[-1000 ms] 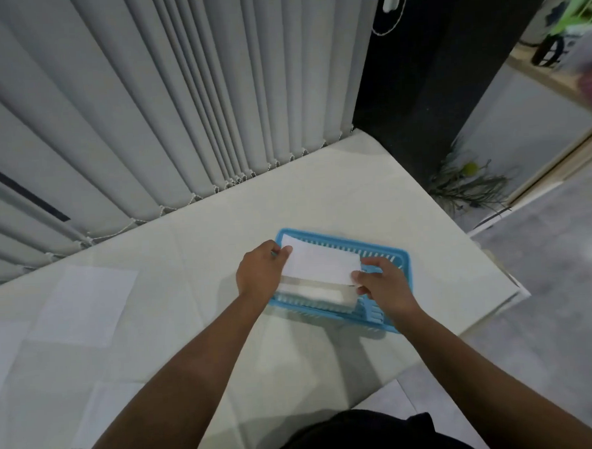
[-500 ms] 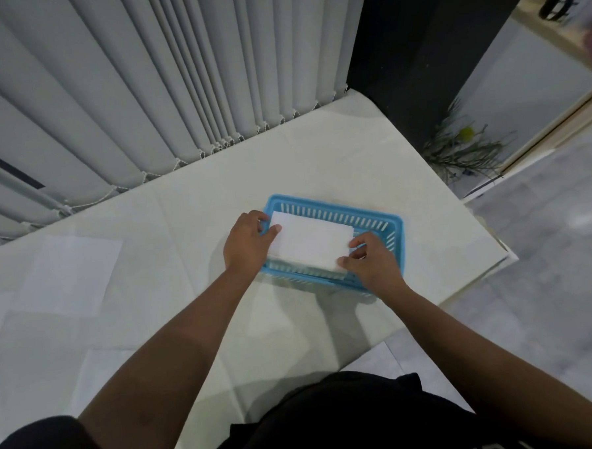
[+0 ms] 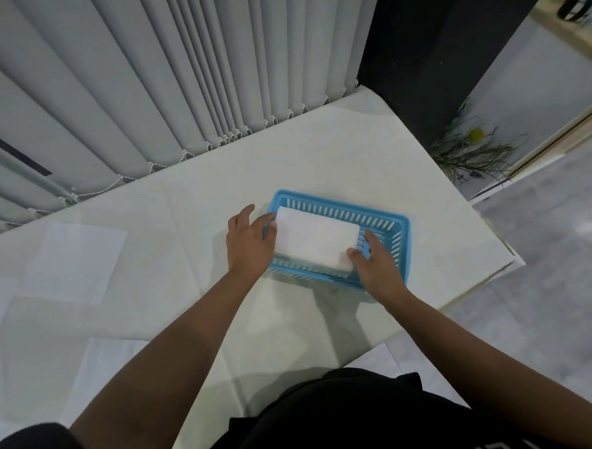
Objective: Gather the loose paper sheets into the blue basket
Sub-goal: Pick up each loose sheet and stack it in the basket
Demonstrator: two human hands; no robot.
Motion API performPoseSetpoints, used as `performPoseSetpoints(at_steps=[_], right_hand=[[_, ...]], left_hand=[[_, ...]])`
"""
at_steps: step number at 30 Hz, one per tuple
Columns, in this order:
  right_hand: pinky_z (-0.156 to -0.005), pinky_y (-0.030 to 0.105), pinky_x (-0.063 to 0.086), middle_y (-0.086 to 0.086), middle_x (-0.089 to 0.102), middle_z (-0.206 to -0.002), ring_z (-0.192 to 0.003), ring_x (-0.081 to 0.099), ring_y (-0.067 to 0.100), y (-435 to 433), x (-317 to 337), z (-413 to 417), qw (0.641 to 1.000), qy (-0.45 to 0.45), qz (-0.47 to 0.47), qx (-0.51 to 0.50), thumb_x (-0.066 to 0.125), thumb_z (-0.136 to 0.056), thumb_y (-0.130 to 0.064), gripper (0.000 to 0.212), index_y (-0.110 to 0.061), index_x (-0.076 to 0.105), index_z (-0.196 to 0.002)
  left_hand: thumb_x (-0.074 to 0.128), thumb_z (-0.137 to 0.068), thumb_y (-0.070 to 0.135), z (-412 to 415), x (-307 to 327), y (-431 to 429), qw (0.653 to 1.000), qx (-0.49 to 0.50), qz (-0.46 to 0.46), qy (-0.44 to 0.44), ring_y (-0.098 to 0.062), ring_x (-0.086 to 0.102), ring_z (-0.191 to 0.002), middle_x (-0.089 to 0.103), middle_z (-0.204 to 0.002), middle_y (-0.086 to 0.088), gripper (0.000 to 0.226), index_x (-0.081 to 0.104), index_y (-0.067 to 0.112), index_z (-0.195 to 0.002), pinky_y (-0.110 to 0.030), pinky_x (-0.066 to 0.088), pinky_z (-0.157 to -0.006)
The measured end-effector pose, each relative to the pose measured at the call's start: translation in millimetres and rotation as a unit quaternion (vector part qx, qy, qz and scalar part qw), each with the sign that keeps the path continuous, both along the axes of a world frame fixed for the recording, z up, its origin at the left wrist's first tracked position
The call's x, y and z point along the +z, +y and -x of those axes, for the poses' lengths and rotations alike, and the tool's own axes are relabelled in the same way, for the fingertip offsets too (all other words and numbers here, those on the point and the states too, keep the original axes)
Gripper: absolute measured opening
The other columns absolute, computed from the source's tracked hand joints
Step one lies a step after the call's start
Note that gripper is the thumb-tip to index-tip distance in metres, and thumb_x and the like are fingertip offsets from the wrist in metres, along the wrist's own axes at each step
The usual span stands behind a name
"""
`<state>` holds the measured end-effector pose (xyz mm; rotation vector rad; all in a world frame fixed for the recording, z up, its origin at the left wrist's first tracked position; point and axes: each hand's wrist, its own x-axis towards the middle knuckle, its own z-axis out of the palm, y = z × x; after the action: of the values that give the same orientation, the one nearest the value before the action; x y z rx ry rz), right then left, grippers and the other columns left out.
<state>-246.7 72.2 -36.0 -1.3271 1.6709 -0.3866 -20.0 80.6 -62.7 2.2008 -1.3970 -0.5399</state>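
Observation:
A blue slotted basket (image 3: 383, 216) stands on the white table (image 3: 318, 154), near its right edge. A folded white paper sheet (image 3: 314, 238) lies in the basket and fills most of it. My left hand (image 3: 249, 244) is at the basket's left end, fingers spread, fingertips against the paper's left edge. My right hand (image 3: 379, 264) is at the paper's near right corner, thumb on top and fingers along its right edge inside the basket. A loose sheet (image 3: 73, 260) lies flat on the table to the left. Another loose sheet (image 3: 103, 371) lies nearer me.
Grey vertical blinds (image 3: 143, 78) hang along the table's far side. The table's right edge (image 3: 488, 248) drops to a grey floor. A dark pillar (image 3: 432, 45) and a dry plant (image 3: 472, 150) stand beyond the far right corner.
The paper has sunk from above the rim down into the basket. My left hand's fingers have spread apart off the sheet. My view has shifted closer and downward.

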Motion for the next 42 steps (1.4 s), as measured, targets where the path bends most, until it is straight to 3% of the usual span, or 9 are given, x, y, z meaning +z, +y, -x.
performPoseSetpoints(at_steps=[4, 13, 20, 26, 29, 32, 35, 38, 42], right_hand=[[-0.095, 0.031, 0.036, 0.006, 0.049, -0.139, -0.127, 0.047, 0.028, 7, 3, -8, 0.998, -0.042, -0.043, 0.020, 0.048, -0.098, -0.030, 0.057, -0.017, 0.026, -0.149], [-0.090, 0.032, 0.041, 0.004, 0.057, -0.132, -0.109, 0.055, 0.022, 9, -3, -7, 0.998, -0.038, -0.035, 0.045, 0.047, -0.097, -0.030, 0.045, -0.025, 0.036, -0.140], [-0.089, 0.029, 0.036, 0.008, 0.050, -0.141, -0.122, 0.051, 0.027, 9, 0, -4, 0.998, -0.017, -0.032, 0.042, 0.044, -0.100, -0.029, 0.058, -0.019, 0.019, -0.152], [-0.108, 0.035, 0.032, 0.010, 0.042, -0.149, -0.132, 0.043, 0.028, 6, 7, 3, 0.999, 0.014, 0.017, 0.037, 0.042, -0.101, -0.028, 0.060, -0.014, 0.017, -0.153], [-0.103, 0.035, 0.035, 0.014, 0.045, -0.146, -0.125, 0.047, 0.029, 5, 9, 6, 0.997, 0.034, 0.059, 0.043, 0.044, -0.100, -0.024, 0.054, -0.010, 0.027, -0.149], [-0.113, 0.037, 0.023, 0.013, 0.037, -0.152, -0.139, 0.029, 0.032, -1, 2, 12, 0.992, 0.065, 0.095, 0.045, 0.047, -0.098, -0.022, 0.054, -0.006, 0.031, -0.147], [-0.115, 0.039, 0.017, 0.012, 0.025, -0.158, -0.143, 0.020, 0.034, -7, -4, 22, 0.981, 0.141, 0.120, 0.058, 0.049, -0.096, -0.024, 0.058, -0.008, 0.029, -0.148], [-0.111, 0.046, 0.026, 0.013, 0.022, -0.159, -0.139, 0.022, 0.038, -8, -8, 33, 0.963, 0.210, 0.155, 0.071, 0.052, -0.094, -0.026, 0.060, -0.009, 0.031, -0.148], [-0.112, 0.050, 0.025, 0.013, 0.009, -0.161, -0.142, 0.012, 0.038, -8, -12, 43, 0.974, 0.176, 0.140, 0.029, 0.050, -0.094, -0.021, 0.067, -0.009, 0.018, -0.151]], left_hand=[[0.035, -0.099, 0.025, 1, 3, 4, 0.998, -0.022, -0.053, 0.006, -0.023, 0.021, -0.139, 0.026, -0.157, -0.002, 0.040, 0.054, 0.028, -0.134, -0.036, 0.020, -0.116], [0.031, -0.100, 0.028, -4, 4, 7, 0.992, -0.063, -0.107, -0.012, -0.027, 0.019, -0.140, 0.020, -0.160, -0.003, 0.042, 0.049, 0.029, -0.138, -0.040, 0.021, -0.117], [0.031, -0.100, 0.025, -9, 8, 13, 0.994, -0.052, -0.091, 0.016, -0.024, 0.020, -0.139, 0.023, -0.159, -0.001, 0.042, 0.052, 0.031, -0.136, -0.037, 0.021, -0.117], [0.034, -0.097, 0.013, -16, 14, 20, 0.995, 0.047, -0.014, 0.086, -0.020, 0.031, -0.136, 0.042, -0.148, -0.001, 0.040, 0.063, 0.022, -0.123, -0.028, 0.023, -0.113], [0.038, -0.096, 0.014, -20, 13, 27, 0.984, 0.083, -0.028, 0.153, -0.022, 0.047, -0.127, 0.052, -0.136, -0.005, 0.035, 0.064, 0.018, -0.119, -0.027, 0.033, -0.105], [0.039, -0.098, 0.022, -17, 13, 31, 0.981, 0.056, -0.073, 0.173, -0.022, 0.054, -0.120, 0.059, -0.129, -0.005, 0.033, 0.061, 0.015, -0.123, -0.026, 0.037, -0.097], [0.038, -0.100, 0.026, -11, 14, 30, 0.982, 0.039, -0.084, 0.163, -0.023, 0.054, -0.120, 0.060, -0.129, -0.004, 0.035, 0.059, 0.013, -0.125, -0.028, 0.037, -0.099], [0.038, -0.100, 0.027, -5, 14, 25, 0.982, 0.041, -0.089, 0.160, -0.023, 0.053, -0.122, 0.058, -0.133, -0.004, 0.037, 0.055, 0.014, -0.131, -0.028, 0.037, -0.099], [0.035, -0.100, 0.025, -2, 11, 21, 0.979, 0.052, -0.103, 0.170, -0.024, 0.051, -0.126, 0.054, -0.139, -0.004, 0.041, 0.048, 0.018, -0.138, -0.033, 0.039, -0.106]])
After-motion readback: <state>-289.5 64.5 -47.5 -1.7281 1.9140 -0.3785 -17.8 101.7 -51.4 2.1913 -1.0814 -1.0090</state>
